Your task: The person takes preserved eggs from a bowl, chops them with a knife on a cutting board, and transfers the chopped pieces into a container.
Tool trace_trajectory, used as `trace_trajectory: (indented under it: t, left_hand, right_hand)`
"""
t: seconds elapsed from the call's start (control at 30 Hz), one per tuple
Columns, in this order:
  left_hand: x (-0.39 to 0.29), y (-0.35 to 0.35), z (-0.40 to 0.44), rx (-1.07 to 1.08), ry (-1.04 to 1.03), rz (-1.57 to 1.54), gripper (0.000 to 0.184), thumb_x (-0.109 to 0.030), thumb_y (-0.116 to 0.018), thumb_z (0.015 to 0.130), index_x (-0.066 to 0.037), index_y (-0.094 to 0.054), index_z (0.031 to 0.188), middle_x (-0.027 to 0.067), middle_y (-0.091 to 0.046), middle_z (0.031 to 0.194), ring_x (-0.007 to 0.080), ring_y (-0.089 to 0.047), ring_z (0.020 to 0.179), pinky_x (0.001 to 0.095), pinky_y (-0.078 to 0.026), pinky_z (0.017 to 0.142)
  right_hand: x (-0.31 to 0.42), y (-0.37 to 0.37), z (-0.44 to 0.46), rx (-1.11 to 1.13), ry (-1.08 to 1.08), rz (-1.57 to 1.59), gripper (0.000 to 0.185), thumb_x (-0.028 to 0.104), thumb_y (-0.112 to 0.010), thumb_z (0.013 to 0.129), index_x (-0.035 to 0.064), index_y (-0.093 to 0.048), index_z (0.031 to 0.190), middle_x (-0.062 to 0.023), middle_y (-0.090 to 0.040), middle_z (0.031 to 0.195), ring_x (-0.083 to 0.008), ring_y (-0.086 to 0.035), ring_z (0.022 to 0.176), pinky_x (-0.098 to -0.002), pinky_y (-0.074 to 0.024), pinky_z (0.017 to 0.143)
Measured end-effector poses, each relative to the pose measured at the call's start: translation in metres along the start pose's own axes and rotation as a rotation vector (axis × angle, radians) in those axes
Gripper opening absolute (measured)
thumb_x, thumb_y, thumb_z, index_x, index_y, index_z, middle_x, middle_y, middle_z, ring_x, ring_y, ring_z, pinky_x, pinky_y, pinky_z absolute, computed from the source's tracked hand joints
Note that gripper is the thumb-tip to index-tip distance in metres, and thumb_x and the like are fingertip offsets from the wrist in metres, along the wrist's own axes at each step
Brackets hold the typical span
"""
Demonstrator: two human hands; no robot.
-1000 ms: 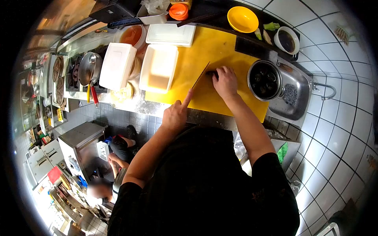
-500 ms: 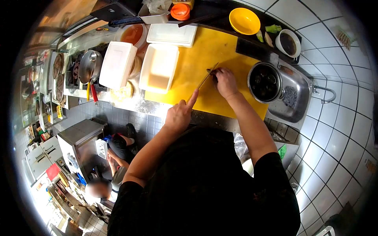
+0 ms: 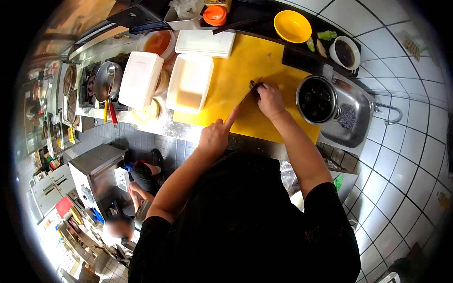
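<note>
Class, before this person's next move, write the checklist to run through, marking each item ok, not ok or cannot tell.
1. Left hand grips the knife: ok.
2. Blade is over the yellow board: ok.
3. Right hand's fingertips safely clear of the blade: cannot tell; they are close beside it.
4. Dark food held steady: cannot tell; mostly hidden.
5. Metal pot upright: ok.

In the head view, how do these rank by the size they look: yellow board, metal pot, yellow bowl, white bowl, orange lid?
Largest to smallest:
- Yellow board
- Metal pot
- Yellow bowl and white bowl: too alike to rank
- Orange lid
</note>
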State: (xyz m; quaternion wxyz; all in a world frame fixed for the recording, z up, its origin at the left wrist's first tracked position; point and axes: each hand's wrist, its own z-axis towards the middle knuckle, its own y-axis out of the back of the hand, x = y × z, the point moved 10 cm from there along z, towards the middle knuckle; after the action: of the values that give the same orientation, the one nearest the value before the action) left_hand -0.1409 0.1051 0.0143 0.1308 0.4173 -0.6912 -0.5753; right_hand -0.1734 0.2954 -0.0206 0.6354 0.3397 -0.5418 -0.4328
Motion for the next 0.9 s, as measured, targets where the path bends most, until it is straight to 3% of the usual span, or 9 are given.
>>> trace_trajectory:
  t: [0.1,0.2,0.4,0.5,0.6,0.7,0.9]
  left_hand:
    - [-0.001,0.002,0.002,-0.038,-0.006,-0.002,0.086,-0.004,-0.057,0.089,-0.026,-0.023,0.165,0.0177,-0.063,0.08,0.0337,-0.067,0.064,0.0474,-0.055,0.059]
    - [0.002,0.003,-0.002,0.101,0.073,-0.062,0.083,-0.004,-0.055,0.091,-0.028,-0.025,0.165,0.0192,-0.063,0.085,0.0383,-0.067,0.071,0.051,-0.056,0.065]
    - [0.005,-0.002,0.003,0.05,0.022,-0.089,0.082,-0.003,-0.055,0.09,-0.027,-0.027,0.164,0.0197,-0.064,0.084,0.039,-0.067,0.07,0.0524,-0.056,0.066]
    - [0.005,-0.006,0.008,0.018,0.023,-0.128,0.083,-0.003,-0.055,0.089,-0.027,-0.027,0.164,0.02,-0.064,0.084,0.0396,-0.066,0.069,0.0527,-0.056,0.065]
    - [0.005,-0.005,0.007,0.025,0.037,-0.149,0.083,-0.003,-0.055,0.089,-0.027,-0.027,0.164,0.0201,-0.064,0.083,0.0397,-0.067,0.071,0.0524,-0.056,0.066]
    - [-0.002,0.011,-0.001,-0.04,0.001,-0.063,0.087,-0.002,-0.057,0.087,-0.026,-0.026,0.165,0.0168,-0.061,0.077,0.0348,-0.067,0.066,0.0481,-0.055,0.059]
    - [-0.005,0.014,-0.002,-0.007,-0.052,-0.021,0.088,-0.002,-0.059,0.087,-0.026,-0.026,0.165,0.0167,-0.061,0.078,0.0337,-0.066,0.065,0.047,-0.055,0.058]
  right_hand:
    - [0.0,0.003,0.001,-0.008,-0.014,-0.013,0.013,0.003,-0.07,0.073,0.0022,-0.071,0.086,-0.0169,-0.068,0.096,-0.037,-0.064,0.099,-0.0473,-0.051,0.093]
    - [-0.005,-0.002,-0.002,-0.056,0.003,0.016,0.015,0.004,-0.071,0.072,0.0025,-0.07,0.088,-0.0173,-0.068,0.097,-0.0373,-0.063,0.1,-0.0477,-0.0506,0.093]
    - [-0.006,-0.002,-0.005,-0.01,-0.004,0.02,0.019,0.008,-0.074,0.076,0.0012,-0.07,0.093,-0.0179,-0.068,0.102,-0.0373,-0.064,0.101,-0.0477,-0.0496,0.096]
    - [-0.004,0.013,-0.009,-0.011,-0.078,0.069,0.033,0.017,-0.078,0.079,0.0012,-0.068,0.107,-0.019,-0.066,0.111,-0.0375,-0.062,0.107,-0.0481,-0.0487,0.097]
    - [0.005,0.054,-0.029,-0.241,-0.225,0.036,0.043,0.022,-0.079,0.084,-0.0004,-0.063,0.116,-0.0207,-0.062,0.121,-0.0422,-0.057,0.113,-0.0506,-0.0481,0.097]
    - [-0.002,0.035,-0.05,-0.08,-0.404,-0.026,0.052,0.028,-0.079,0.086,-0.0003,-0.06,0.125,-0.022,-0.059,0.126,-0.0434,-0.054,0.118,-0.0512,-0.0464,0.1]
    - [-0.004,0.01,-0.051,-0.066,-0.225,-0.023,0.049,0.028,-0.078,0.087,-0.0013,-0.063,0.123,-0.0229,-0.06,0.125,-0.0428,-0.056,0.118,-0.0494,-0.0461,0.102]
